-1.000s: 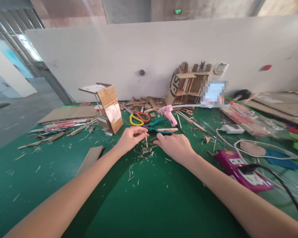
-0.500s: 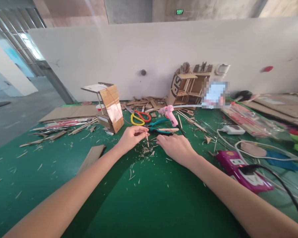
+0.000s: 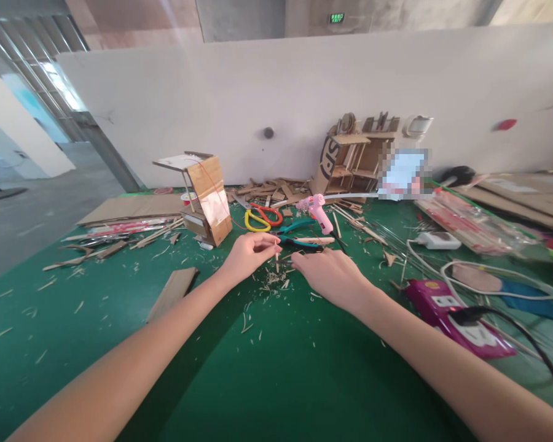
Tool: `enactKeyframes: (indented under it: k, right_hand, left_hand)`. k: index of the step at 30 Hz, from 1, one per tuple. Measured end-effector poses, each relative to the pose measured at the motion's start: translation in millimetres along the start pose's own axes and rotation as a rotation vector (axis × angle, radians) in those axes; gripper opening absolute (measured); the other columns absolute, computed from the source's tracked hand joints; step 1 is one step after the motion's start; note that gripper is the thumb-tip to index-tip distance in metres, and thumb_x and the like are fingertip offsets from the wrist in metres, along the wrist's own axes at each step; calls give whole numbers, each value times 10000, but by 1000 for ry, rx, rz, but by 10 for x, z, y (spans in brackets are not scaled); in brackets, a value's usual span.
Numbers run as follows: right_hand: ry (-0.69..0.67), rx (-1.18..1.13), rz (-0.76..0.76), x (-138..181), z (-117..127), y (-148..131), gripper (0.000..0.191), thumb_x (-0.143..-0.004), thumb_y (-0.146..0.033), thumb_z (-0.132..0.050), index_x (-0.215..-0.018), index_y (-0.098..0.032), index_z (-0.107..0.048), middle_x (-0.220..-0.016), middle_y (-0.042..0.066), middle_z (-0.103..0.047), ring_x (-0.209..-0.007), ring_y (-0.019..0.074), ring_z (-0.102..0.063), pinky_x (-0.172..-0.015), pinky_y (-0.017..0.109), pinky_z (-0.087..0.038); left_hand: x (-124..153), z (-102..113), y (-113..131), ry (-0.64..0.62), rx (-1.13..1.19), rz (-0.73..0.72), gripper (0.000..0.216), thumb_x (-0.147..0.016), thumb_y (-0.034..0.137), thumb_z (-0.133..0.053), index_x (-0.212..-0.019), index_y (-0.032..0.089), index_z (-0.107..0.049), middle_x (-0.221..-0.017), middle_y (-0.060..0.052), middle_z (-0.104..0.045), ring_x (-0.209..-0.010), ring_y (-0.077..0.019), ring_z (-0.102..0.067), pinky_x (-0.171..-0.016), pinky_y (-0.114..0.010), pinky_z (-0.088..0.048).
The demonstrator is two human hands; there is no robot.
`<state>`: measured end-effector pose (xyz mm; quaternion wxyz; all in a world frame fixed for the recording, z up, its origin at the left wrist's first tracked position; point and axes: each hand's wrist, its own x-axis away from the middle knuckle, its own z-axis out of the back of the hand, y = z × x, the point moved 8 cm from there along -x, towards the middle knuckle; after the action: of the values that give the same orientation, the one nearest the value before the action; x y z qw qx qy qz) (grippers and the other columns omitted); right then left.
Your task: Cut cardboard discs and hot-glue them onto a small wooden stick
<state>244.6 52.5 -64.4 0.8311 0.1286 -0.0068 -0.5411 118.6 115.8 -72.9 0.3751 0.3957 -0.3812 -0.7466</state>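
My left hand (image 3: 245, 258) pinches a short wooden stick (image 3: 277, 264) between thumb and fingers, its lower end pointing down at the table. Beneath it lies a small heap of wood shavings (image 3: 273, 280). To the right, my right hand (image 3: 334, 276) is closed, its fingertips just beside the stick. A thin object shows at those fingertips, too small to name. Right behind my hands are pliers with teal handles (image 3: 299, 226) and scissors with yellow and red handles (image 3: 258, 221). A pink glue gun (image 3: 321, 215) stands farther back.
A cardboard model (image 3: 214, 196) stands at left, with a loose cardboard strip (image 3: 172, 294) nearer me. A cardboard shelf (image 3: 325, 166) is at the back. On the right are a magenta power strip (image 3: 461, 322), cables and a white adapter (image 3: 437, 240). Scraps and sticks litter the green table (image 3: 276, 380).
The view has shifted slightly, moving everything a little to the right in the picture. Both hands keep nearly the same pose, with the stick still in my left hand.
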Motion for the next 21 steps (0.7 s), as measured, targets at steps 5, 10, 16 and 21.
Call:
enactKeyframes:
  k: [5, 10, 16, 21]
  right_hand:
    - [-96, -3, 7, 21, -49, -28, 159, -860, -136, -482, -971, -213, -566, -706, 43, -690, -633, 222, -668, -549, 273, -425]
    - [-118, -10, -2, 72, -121, -68, 149, -900, -175, -446, -1002, -192, -553, -789, 69, -697, -641, 212, -673, -537, 257, -424]
    - [-28, 35, -61, 65, -93, -16, 276, -973, -279, -294, -988, -200, -558, -806, 81, -692, -667, 249, -674, -523, 292, -431]
    - [-69, 27, -62, 47, -92, -26, 203, -954, -252, -356, -973, -213, -554, -764, 64, -695, -648, 247, -676, -503, 281, -419]
  left_hand:
    - [19, -8, 45, 14, -34, -30, 233, -783, 323, -639, -933, 145, -665, -882, -71, -733, -789, -186, -697, -803, -329, -559]
    - [39, -5, 86, 49, -75, -54, 236, -786, 315, -636, -950, 148, -665, -876, -68, -736, -781, -191, -701, -788, -323, -564]
    - [38, -12, 77, 25, -57, -48, 262, -806, 320, -610, -987, 137, -659, -913, -90, -733, -856, -213, -702, -812, -338, -561]
    - [29, -7, 45, 23, -35, -48, 254, -809, 303, -606, -989, 131, -656, -898, -94, -736, -854, -212, -705, -817, -337, -563]
